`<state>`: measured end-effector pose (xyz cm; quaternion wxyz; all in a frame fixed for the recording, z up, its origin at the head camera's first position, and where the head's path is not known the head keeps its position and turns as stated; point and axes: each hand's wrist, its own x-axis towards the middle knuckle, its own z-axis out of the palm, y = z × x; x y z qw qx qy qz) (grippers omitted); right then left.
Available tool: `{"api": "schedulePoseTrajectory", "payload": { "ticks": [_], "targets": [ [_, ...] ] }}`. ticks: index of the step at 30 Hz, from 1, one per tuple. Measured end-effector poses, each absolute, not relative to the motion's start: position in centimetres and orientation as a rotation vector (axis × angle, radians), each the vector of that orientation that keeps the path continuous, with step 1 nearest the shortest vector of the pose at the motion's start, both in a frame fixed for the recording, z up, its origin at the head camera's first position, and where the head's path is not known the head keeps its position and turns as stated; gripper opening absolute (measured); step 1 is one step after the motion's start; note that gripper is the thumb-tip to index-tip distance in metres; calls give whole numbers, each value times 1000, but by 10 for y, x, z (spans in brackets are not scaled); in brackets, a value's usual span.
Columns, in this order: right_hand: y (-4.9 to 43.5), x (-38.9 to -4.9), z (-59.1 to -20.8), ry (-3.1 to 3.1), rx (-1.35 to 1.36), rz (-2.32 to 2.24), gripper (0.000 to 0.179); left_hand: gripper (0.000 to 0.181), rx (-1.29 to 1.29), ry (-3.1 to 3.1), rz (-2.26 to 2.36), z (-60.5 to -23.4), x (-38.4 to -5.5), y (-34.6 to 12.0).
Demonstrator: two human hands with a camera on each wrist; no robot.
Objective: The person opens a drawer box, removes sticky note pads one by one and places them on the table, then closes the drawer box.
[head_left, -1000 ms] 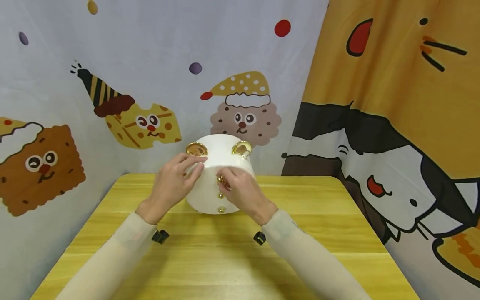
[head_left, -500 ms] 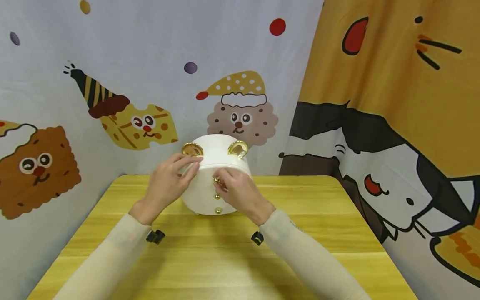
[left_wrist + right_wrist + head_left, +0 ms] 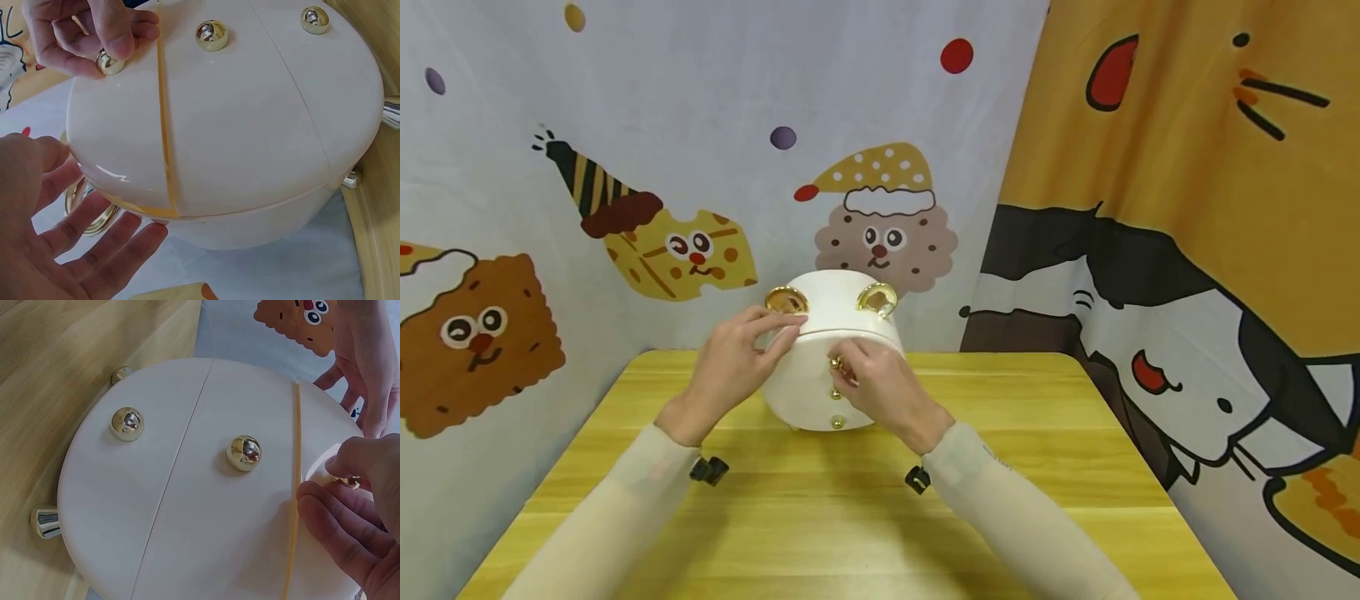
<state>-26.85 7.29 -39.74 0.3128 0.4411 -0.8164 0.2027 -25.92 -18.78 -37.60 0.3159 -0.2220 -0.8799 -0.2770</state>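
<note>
A white rounded jewelry box (image 3: 801, 393) stands on its gold feet, with gold ring-like ears (image 3: 877, 298) on top. Three gold knobs run down its front. My right hand (image 3: 883, 379) pinches the top knob (image 3: 110, 64) between thumb and fingers. Below that knob, a gap with an orange-tinted edge (image 3: 164, 119) separates the top front section from the middle one; the seam further down is much thinner. My left hand (image 3: 730, 354) lies at the box's upper left edge beside the ear, its fairly straight fingers touching the rim. The middle knob (image 3: 244, 453) and bottom knob (image 3: 127, 424) are untouched.
The box rests near the back of a yellow wood-grain table (image 3: 820, 533). Behind it hangs a white cloth (image 3: 700, 108) with cartoon prints, and an orange cloth with cartoon animals (image 3: 1150, 150) hangs to the right. Black bands (image 3: 709, 471) sit at the wrists.
A thin seam along the upper edge of the box's front shows more clearly now. Both hands keep nearly the same hold; the head view has shifted slightly.
</note>
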Motion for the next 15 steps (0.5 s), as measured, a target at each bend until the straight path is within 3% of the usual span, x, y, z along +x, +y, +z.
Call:
{"api": "schedulePoseTrajectory", "payload": {
  "ticks": [15],
  "targets": [
    [73, -266, -397, -2126, 1161, 514, 24, 24, -603, -2336, -738, -376, -259, -191]
  ]
}}
